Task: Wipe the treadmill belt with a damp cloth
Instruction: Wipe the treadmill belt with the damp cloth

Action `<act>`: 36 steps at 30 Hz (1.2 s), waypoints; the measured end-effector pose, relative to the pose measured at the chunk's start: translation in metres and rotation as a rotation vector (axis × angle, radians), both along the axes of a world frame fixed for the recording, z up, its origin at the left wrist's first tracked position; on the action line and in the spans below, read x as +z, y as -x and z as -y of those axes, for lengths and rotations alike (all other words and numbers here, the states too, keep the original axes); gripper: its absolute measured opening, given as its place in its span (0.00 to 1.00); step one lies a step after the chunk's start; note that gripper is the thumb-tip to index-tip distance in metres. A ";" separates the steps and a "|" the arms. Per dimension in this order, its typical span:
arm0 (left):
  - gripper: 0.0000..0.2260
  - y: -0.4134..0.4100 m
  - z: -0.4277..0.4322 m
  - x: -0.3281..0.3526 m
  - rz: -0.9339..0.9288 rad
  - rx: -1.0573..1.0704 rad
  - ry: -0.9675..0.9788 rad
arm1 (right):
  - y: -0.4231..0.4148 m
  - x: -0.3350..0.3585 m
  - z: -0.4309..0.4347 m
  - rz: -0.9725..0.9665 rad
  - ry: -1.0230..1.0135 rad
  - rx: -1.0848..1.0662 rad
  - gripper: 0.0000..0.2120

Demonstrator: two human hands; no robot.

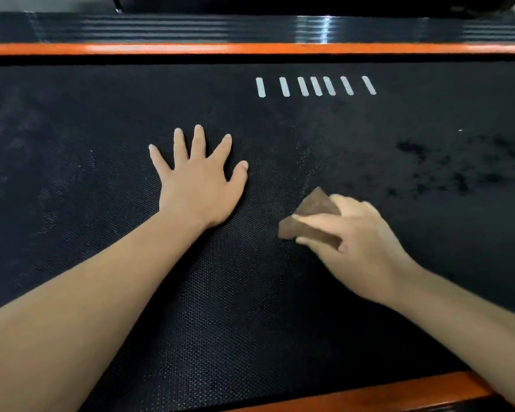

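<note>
Right hand (360, 236) clamps folded brown cloth (312, 215) on belt (250, 292); dusty patches lie rightward. Left hand (197, 185) splayed flat, empty.

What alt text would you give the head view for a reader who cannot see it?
A person's right hand presses a folded brown cloth onto a black treadmill belt, while the left hand rests flat beside it, fingers spread. Seven white dashes mark the belt near an orange side rail.

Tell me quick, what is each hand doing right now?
Left hand: open, flat on the belt, holding nothing.
Right hand: closed on the cloth.
</note>
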State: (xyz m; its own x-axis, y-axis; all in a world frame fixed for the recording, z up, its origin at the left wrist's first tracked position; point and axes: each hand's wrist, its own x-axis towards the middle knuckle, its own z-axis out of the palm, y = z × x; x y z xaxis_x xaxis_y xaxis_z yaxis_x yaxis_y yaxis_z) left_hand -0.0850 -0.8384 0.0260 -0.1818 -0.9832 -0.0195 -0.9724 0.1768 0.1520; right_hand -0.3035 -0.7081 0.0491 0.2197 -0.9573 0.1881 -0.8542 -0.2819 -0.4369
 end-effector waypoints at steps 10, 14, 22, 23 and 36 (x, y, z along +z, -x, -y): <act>0.30 0.013 -0.057 0.001 -0.009 -0.118 -0.019 | 0.006 -0.003 -0.016 0.008 0.015 -0.084 0.15; 0.32 0.012 -0.066 -0.005 0.005 -0.123 0.039 | 0.023 0.002 -0.014 -0.104 0.047 -0.003 0.16; 0.30 0.013 -0.068 -0.006 -0.002 -0.119 0.053 | 0.013 -0.001 -0.045 -0.005 -0.012 0.004 0.17; 0.31 0.013 -0.068 -0.006 0.001 -0.118 0.057 | 0.011 0.002 -0.055 -0.029 -0.045 0.084 0.17; 0.29 0.013 -0.069 -0.005 -0.007 -0.113 0.065 | 0.017 0.016 -0.085 -0.070 -0.195 0.261 0.17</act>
State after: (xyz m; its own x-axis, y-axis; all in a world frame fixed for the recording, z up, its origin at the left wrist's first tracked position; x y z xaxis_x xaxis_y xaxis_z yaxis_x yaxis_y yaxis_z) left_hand -0.0979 -0.7690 0.0211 -0.2914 -0.9555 0.0449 -0.9448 0.2948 0.1432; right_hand -0.3205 -0.6236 0.0648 0.4682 -0.8835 -0.0172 -0.7941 -0.4121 -0.4468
